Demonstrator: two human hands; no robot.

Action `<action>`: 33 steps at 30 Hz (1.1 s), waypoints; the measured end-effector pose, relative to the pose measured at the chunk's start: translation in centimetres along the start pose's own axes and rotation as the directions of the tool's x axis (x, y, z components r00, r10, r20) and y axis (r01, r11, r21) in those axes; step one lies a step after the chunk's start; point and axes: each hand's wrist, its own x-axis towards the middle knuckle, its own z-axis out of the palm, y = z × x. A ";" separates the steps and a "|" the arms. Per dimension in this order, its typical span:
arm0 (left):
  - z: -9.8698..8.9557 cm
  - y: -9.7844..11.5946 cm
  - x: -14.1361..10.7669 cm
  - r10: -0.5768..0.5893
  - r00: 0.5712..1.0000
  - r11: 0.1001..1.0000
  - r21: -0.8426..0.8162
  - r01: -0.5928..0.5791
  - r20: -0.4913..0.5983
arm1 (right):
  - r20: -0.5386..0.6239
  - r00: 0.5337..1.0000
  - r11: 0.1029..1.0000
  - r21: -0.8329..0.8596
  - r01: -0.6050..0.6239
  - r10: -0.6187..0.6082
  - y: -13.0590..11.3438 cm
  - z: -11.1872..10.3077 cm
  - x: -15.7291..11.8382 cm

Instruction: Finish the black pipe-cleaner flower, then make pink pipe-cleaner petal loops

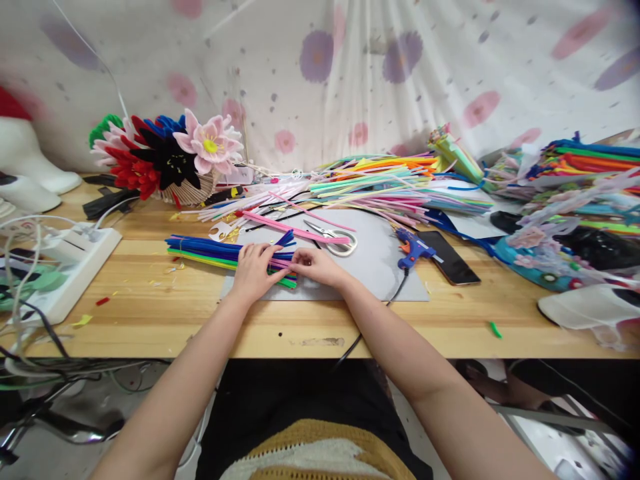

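Note:
A bundle of pipe cleaners (200, 249), blue on top with yellow, green and purple ones below, lies at the table's middle left, its right end over a grey mat (390, 283). My left hand (256, 272) is curled over that bundle near its right end. At the tips, my right hand (319, 267) has thumb and fingers pinched together on the purple pipe cleaners, touching my left fingertips. Exactly how many strands are between the fingers is hidden. Just behind my right hand lie scissors (344, 249) with pale handles, beside pink pipe cleaners (295, 228).
A blue glue gun (414, 248) and a phone (450, 259) lie right of the mat. Loose pipe cleaners (375, 177) are heaped behind. Fuzzy flowers (170, 153) stand back left, above a white power strip (75, 273). Bagged materials (575, 220) crowd the right side.

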 end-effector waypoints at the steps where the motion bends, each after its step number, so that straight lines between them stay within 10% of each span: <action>1: 0.0 0.0 0.0 0.001 1.000 1.000 0.009 -0.001 -0.005 | 0.011 1.000 0.999 -0.036 0.010 -0.010 0.1 0.0 0.0; 21: 0.0 0.3 0.1 0.017 0.999 0.998 0.057 -0.015 -0.035 | -0.174 0.985 0.952 -0.303 -0.050 -0.004 -2.1 -0.2 0.7; 28: -0.2 0.3 0.1 0.014 1.000 0.999 0.034 -0.013 -0.026 | -0.181 0.972 0.989 0.015 -0.150 0.150 -1.7 0.0 1.9; 33: -0.3 0.5 0.1 -0.022 0.998 1.000 -0.005 0.022 -0.051 | -0.182 0.968 0.978 -0.087 -0.191 0.173 -1.6 -0.2 1.9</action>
